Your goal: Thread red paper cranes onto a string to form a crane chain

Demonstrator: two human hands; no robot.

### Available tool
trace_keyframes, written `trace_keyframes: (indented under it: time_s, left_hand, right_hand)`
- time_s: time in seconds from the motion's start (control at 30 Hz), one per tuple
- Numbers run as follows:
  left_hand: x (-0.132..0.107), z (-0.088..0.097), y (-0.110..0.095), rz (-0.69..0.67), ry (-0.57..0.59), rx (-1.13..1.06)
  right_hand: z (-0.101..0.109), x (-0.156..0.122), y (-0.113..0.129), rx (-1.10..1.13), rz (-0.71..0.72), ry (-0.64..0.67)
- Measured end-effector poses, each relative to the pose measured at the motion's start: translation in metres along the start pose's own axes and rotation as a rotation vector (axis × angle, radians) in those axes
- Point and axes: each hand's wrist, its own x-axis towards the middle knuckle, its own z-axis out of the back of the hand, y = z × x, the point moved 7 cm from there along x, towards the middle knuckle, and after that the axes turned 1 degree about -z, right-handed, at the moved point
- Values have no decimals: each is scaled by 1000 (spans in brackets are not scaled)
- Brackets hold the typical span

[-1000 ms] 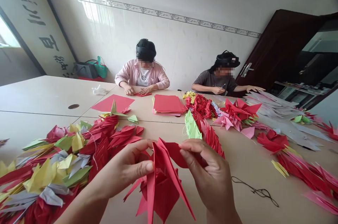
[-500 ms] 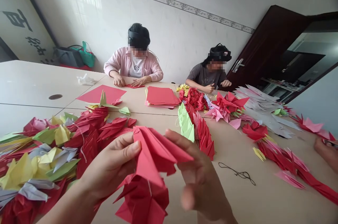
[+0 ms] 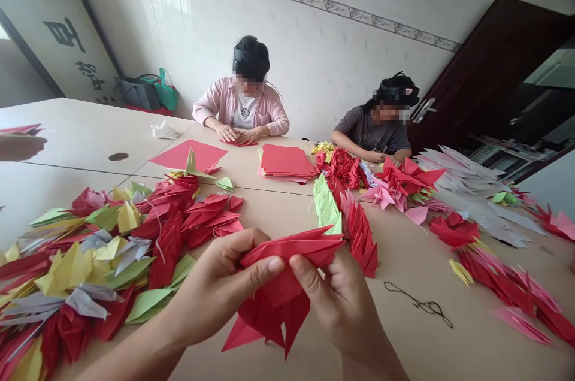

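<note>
1. The left hand (image 3: 220, 291) pinches the left end of a bright red, sharply creased folded-paper piece (image 3: 299, 247), its thumb flat on the near face and its fingers curled behind.
2. The right hand (image 3: 336, 303) grips the same piece toward its right end, thumb tip on the near face; its fingers are mostly hidden behind the paper.
3. The red piece lies directly between the two hands, touching both, so neither is clearly nearer. Its upper folded band has its long axis running left to right, tilted slightly up toward the right hand, while pointed red flaps hang below, between the wrists.
4. Left of the left hand, well apart from the held piece, spreads a heap of red, yellow, green and grey folded paper (image 3: 128, 219).
5. Just beyond the right hand lies a pleated pale-green paper strip (image 3: 326, 206); to its right, a thin black looped cord (image 3: 420, 304) rests on the beige tabletop (image 3: 278, 204).
6. Farther out sit a stack of flat red paper sheets (image 3: 287, 160), a person in a pink shirt (image 3: 213, 102) and a person in a dark grey top (image 3: 354, 123).
</note>
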Motion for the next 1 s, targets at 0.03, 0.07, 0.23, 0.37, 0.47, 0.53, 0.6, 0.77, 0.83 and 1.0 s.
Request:
trace_keyframes:
  time_s: [0.03,0.07,0.23,0.37,0.47,0.53,0.6,0.77,0.83,1.0]
  left_hand:
    - [0,2,-1,-27,-32,51]
    - [-1,3,-2,-50,-60,91]
    - [-4,6,-6,-166,-157,196]
    - [-1,2,1,-71,-61,91]
    - [1,-2,9,20,76,-41]
    - [1,-2,11,24,143,-96]
    - [3,0,11,-2,175,-123]
    - [9,2,15,38,203,107]
    - [10,-5,19,61,275,276]
    - [11,-23,34,34,412,653]
  right_hand:
    - [-1,1,-2,38,-11,-8]
    - [-2,2,-5,86,-24,-9]
    - [-12,7,-16,207,-61,44]
    - [-13,6,-5,78,64,48]
    - [-13,4,2,80,117,52]
    - [-9,4,1,137,100,24]
    - [-1,5,-3,210,56,-52]
    - [16,8,-19,423,-2,-239]
    - [16,9,-24,512,-20,-264]
    - [10,13,-30,638,-39,-319]
